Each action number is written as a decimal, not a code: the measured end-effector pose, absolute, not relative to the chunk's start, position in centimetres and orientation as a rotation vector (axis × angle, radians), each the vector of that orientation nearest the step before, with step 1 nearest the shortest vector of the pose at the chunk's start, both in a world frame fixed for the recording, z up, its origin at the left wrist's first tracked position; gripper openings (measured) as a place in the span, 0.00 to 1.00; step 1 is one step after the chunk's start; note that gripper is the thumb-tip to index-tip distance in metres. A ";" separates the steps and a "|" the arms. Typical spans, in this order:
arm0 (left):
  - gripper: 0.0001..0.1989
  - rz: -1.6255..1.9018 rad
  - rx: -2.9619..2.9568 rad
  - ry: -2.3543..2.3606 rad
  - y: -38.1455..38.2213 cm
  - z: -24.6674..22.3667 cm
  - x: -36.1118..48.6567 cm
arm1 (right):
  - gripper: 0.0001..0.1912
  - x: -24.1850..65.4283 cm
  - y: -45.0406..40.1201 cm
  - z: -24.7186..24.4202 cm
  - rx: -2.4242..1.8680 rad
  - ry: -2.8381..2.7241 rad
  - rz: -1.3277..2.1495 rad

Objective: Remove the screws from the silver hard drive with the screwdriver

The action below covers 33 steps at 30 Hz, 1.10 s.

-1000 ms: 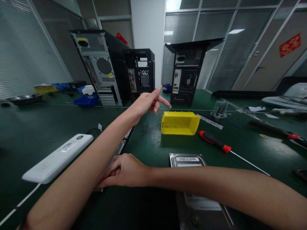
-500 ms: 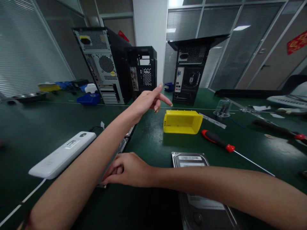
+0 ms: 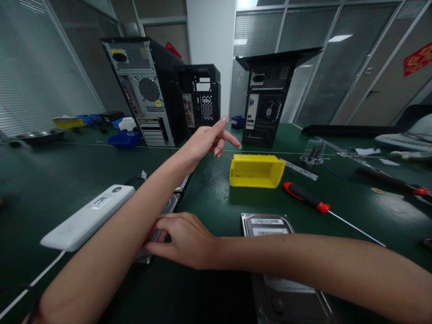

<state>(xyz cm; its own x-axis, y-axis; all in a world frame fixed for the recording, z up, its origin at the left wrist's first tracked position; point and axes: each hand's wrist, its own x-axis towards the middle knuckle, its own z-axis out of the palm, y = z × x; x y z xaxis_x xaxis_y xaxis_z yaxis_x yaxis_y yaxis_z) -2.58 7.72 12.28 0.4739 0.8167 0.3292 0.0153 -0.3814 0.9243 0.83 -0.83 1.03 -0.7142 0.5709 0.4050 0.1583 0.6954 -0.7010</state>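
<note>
Labelled HDD (image 3: 293, 300) on green table (image 3: 216, 202), partly behind R forearm (image 3: 286, 252). R hand (image 3: 184, 238) at 2nd HDD (image 3: 171, 204), mostly hidden under L forearm (image 3: 111, 243); thumb & fingers bent, clamped or not can't tell. Screwdriver (image 3: 303, 195), then yellow bin (image 3: 257, 173). L hand (image 3: 209, 143) raised, thumb & index apart, others curled. PC towers (image 3: 167, 92) at back.

The left hand (image 3: 209, 139) and right hand (image 3: 185, 240) are bare, with slender fingers and smooth, rounded nails (image 3: 225, 119) on the left one. Both forearms are bare too, the right forearm (image 3: 286, 252) marked by a tiny dark spot. A thin dark edging (image 3: 33, 312), band or cuff unclear, shows low on the left forearm (image 3: 111, 229).
</note>
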 end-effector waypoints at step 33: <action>0.28 1.041 1.749 0.738 7.4 12.5 -3.0 | 0.10 1.0 -1.0 0.4 -0.332 -2.435 0.965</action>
<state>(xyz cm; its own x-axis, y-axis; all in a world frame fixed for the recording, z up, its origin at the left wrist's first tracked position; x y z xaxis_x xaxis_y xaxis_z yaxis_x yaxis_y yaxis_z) -3.04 7.41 12.49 0.4583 0.8279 0.3233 0.0307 -0.3783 0.9252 1.03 -0.95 0.37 -0.8471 0.3936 0.3571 0.0420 0.7194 -0.6933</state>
